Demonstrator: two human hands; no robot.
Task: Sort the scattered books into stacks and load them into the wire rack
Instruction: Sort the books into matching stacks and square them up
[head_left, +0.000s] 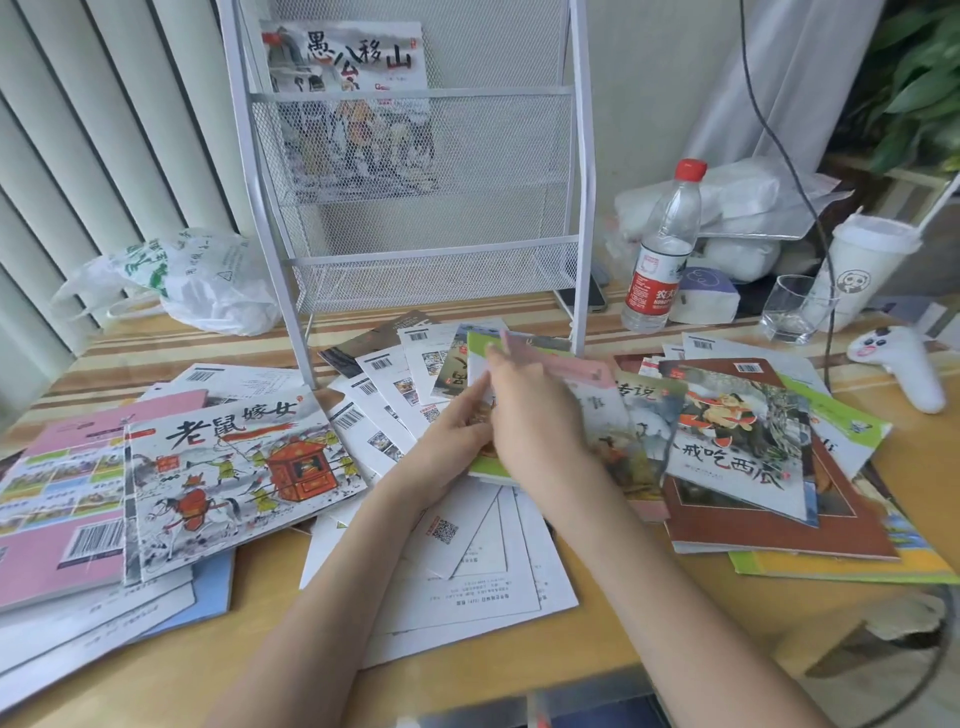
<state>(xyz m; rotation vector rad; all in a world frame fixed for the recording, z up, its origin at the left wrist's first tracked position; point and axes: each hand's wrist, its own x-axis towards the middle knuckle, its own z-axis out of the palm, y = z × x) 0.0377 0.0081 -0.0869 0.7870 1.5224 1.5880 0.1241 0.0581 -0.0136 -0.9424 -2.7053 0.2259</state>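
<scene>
Your two forearms reach in from the bottom edge, over a fan of white booklets (457, 561) lying face down on the wooden desk (182, 670). Your left hand (457, 436) lies with fingers stretched out flat against the underside of a green-edged book (480, 358); your right hand (535, 410) is on top of the same cluster, fingers loosely curled and blurred, so you cannot tell whether it pinches a cover or only rests on it.

Clutter rings the work area: a crumpled plastic bag (202, 280) to the left of the rack, a water bottle (662, 249) with a red cap just right of it, then a drinking glass (792, 309), a lidded cup (862, 265) with a straw, a white controller (904, 364) and a dark cable (810, 208) hanging across them.

Thin picture books cover most of the desk. A left stack carries a cover with a red sedan chair (234, 478) over a pink book (57, 519). A right pile (753, 452) is fanned and tilted, brown and green covers beneath. More barcoded backs (384, 405) spread between.

Behind stands the white wire rack (410, 156), one book (353, 98) upright in its upper pocket, the lower pocket holding nothing visible.

Bare desk shows only along the near edge and beside the left stack.
</scene>
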